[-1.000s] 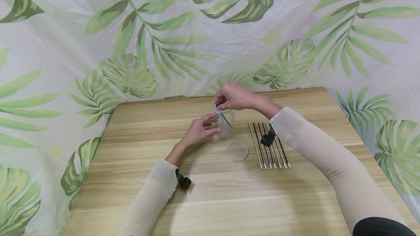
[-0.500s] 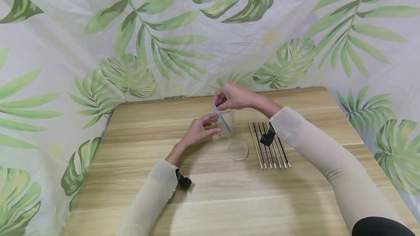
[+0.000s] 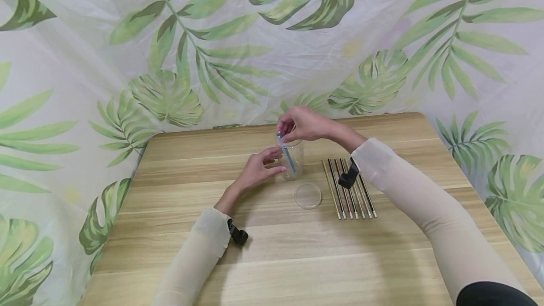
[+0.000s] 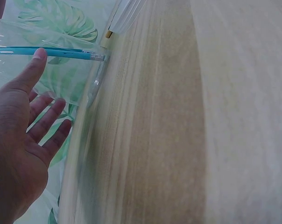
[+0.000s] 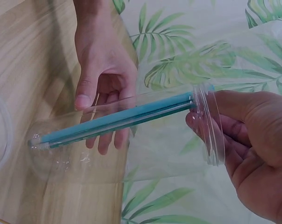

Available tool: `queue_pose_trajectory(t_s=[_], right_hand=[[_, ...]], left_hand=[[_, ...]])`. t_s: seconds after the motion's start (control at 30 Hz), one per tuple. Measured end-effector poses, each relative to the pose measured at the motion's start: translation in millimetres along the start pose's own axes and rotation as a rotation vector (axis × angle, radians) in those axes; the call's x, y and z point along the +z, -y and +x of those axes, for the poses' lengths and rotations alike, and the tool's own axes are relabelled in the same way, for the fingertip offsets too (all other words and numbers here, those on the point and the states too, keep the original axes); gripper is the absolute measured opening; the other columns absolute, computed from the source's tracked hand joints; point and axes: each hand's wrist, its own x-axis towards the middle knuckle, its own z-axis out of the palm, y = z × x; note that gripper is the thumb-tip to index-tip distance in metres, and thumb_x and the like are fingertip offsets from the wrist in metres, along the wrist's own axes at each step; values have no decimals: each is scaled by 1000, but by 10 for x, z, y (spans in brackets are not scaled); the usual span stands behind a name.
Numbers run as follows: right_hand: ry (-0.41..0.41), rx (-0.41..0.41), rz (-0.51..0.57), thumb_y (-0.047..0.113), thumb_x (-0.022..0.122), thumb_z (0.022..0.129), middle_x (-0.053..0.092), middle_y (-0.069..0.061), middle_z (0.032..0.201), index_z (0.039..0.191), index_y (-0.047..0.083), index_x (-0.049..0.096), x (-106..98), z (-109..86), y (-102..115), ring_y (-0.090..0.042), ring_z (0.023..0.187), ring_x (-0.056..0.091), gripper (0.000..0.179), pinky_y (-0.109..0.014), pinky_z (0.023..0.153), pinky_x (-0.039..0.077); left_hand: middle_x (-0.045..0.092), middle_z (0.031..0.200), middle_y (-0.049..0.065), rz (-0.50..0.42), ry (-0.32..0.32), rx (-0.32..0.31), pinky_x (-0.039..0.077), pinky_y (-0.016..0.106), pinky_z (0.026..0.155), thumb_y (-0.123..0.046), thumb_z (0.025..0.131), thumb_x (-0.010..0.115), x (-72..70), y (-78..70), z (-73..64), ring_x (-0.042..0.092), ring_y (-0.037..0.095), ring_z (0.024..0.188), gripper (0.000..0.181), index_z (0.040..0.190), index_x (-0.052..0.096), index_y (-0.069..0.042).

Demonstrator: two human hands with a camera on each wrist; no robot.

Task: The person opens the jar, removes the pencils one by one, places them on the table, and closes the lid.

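A clear jar (image 3: 299, 157) stands upright near the table's back edge. Blue pencils (image 5: 117, 120) lean inside it, side by side, their silver eraser ends down at the base. From above, my right hand (image 3: 305, 124) reaches to the mouth of the jar and pinches the pencils' upper ends at the rim; the fingertips are partly hidden in the head view. On the jar's left side is my left hand (image 3: 257, 170), its fingers spread and relaxed behind the wall and its thumb in front. The left wrist view shows that same left hand (image 4: 29, 126) beside the jar.
A round clear lid (image 3: 308, 196) lies flat in front of the jar. Several pencils (image 3: 336, 188) in dark and wooden colours lie in a row to the right, partly under the right wrist's camera (image 3: 348, 178). A leaf-patterned curtain (image 3: 229, 60) hangs behind the wooden table (image 3: 276, 259).
Inside the jar the blue pencils have come together and stand a little steeper, their tops raised slightly. My right hand has shifted only slightly at the rim; the left hand stays put.
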Motion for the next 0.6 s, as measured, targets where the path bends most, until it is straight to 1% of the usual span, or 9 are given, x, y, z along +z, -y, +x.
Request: queue_pose_trajectory(t_s=[0.2,0.37,0.6], right_hand=[[-30,-1,-7,6,83,92,79,-4,93,101,4,80,-14,-25,-14,-17,87,75,10,-30,84,65],[-68,-14,14,5,82,93,80,-5,90,99,4,81,-32,-37,-27,-17,85,75,7,-31,82,65],[-117,-43,26,5,81,94,80,-7,91,100,1,81,-55,-53,-49,-19,85,75,7,-38,85,66]], left_hand=[[68,139,20,14,4,5,55,47,111,-16,91,86,-11,12,-2,68,38,126,66,148,58,0],[67,142,17,30,15,17,55,44,112,-17,93,85,-16,12,-2,68,35,127,66,150,56,0],[67,143,15,51,30,18,55,42,112,-19,95,83,-26,14,-2,67,32,129,62,149,58,-4]])
